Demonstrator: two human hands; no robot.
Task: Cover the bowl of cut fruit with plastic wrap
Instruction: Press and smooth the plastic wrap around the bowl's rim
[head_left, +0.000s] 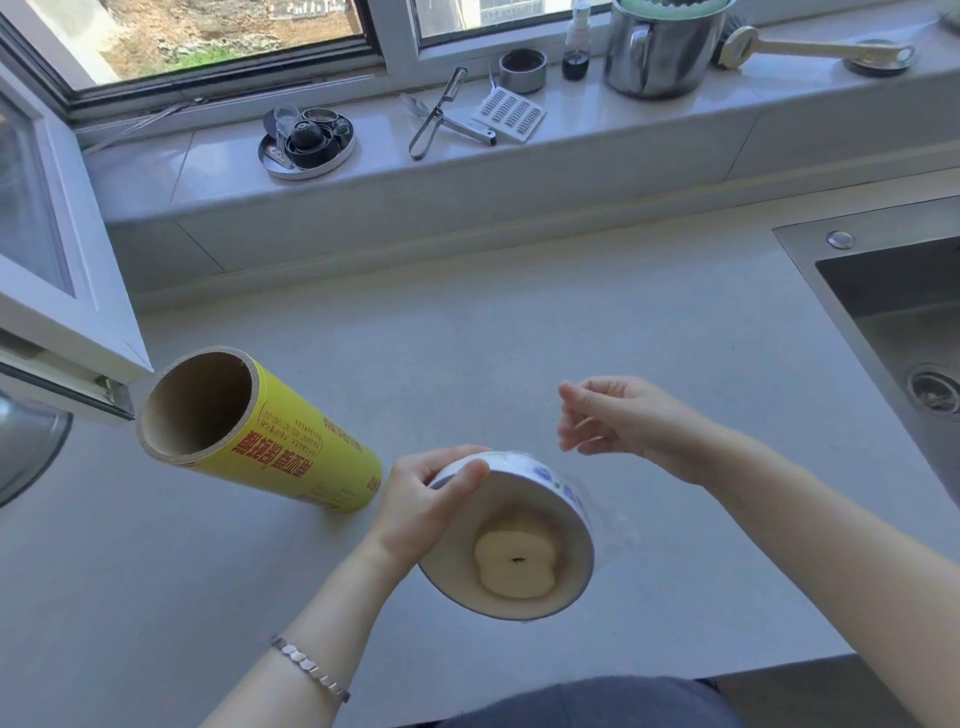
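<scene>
A white bowl (566, 525) with blue marks holds a pale apple slice (514, 564). It is lifted off the counter and tilted toward me. My left hand (421, 499) grips its far-left rim. Clear plastic wrap (605, 525) clings to the bowl's right side and trails down onto the counter. My right hand (618, 421) hovers just beyond the bowl with fingers loosely curled; whether it pinches the film I cannot tell. A yellow roll of plastic wrap (291, 441) lies on its side to the left, its cardboard core facing me.
A steel sink (893, 312) is set into the grey counter (467, 338) at the right. On the windowsill stand a metal pot (660, 52), a peeler (436, 114), a round tin (306, 140) and a small bottle. An open window sash (57, 270) juts in at left.
</scene>
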